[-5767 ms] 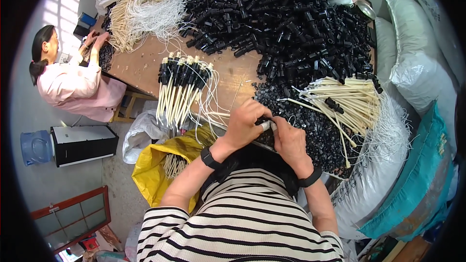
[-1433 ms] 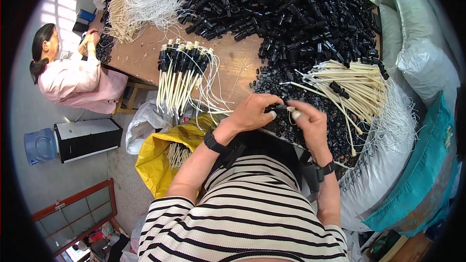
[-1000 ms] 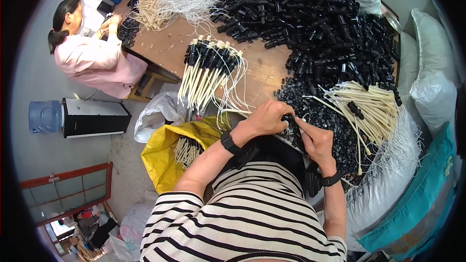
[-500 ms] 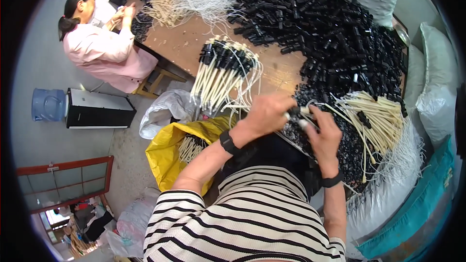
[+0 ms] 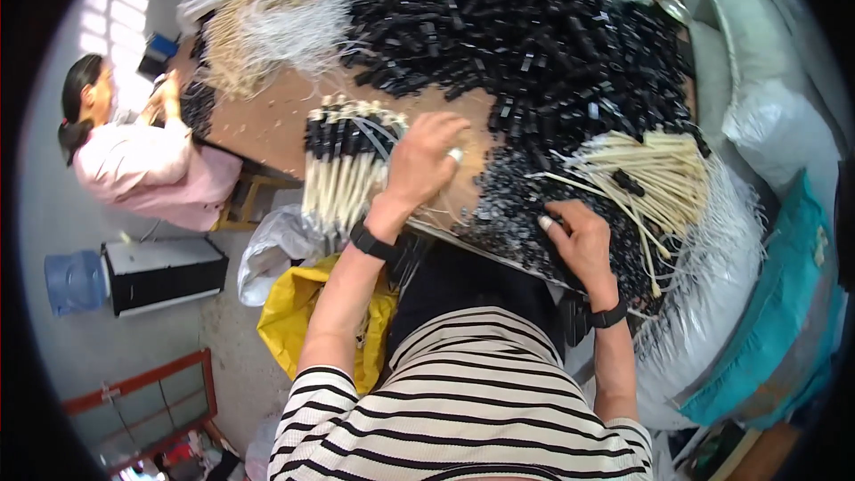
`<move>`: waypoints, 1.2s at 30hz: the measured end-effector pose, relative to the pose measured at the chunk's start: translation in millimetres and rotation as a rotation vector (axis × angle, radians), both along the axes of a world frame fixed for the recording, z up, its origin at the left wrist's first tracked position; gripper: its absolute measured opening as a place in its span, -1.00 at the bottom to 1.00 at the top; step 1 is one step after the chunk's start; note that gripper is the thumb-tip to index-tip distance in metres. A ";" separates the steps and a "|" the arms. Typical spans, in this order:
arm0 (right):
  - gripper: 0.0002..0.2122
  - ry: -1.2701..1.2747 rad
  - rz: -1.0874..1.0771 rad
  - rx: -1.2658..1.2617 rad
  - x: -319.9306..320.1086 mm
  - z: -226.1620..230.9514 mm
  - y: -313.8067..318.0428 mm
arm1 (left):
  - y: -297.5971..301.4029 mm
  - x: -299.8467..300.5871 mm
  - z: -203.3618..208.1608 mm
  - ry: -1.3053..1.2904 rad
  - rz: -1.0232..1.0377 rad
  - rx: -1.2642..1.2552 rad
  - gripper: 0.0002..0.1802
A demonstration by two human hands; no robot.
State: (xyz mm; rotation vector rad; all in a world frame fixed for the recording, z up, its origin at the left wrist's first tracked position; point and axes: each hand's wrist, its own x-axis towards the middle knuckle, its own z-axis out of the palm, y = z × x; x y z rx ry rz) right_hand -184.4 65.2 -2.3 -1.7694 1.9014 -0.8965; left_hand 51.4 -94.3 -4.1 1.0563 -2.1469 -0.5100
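My left hand is over the table's front part, beside a bundle of cream rods with black sleeves. Its fingers are bent, thumb apart from the fingertips, and no object shows between them. Thin white cords run from the bundle close to this hand. Low over a spread of small black pieces is my right hand, its thumb and forefinger drawn close together. What they pinch, if anything, is too small to make out. Both thumbs carry a white covering. Right of that hand lies a pile of cream rods with white cords.
Black tubular parts are heaped across the table's back. More cream rods lie at the far left, near a seated person in pink. A yellow sack stands below the front edge. Stuffed sacks line the right side.
My hands have parted from the dark-ended piece they held together. The left has moved to the bundle, the right down onto the small black pieces. The whole view has shifted.
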 end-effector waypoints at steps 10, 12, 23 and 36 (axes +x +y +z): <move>-0.86 0.405 -0.385 0.141 -96.5 -17.3 42.3 | -40.4 -55.1 -44.0 -0.058 -0.155 -0.023 -0.53; -0.88 0.386 -0.325 0.066 -90.5 -15.1 38.0 | -32.7 -49.0 -43.1 -0.069 -0.133 -0.040 -0.57; -0.79 0.467 0.069 -0.171 -34.4 14.4 -0.1 | -11.2 -29.3 -33.0 -0.174 -0.155 -0.175 -0.65; -0.79 0.362 0.080 -0.189 -2.6 0.5 8.5 | 32.4 -28.1 -13.0 -0.087 -0.428 0.179 -0.60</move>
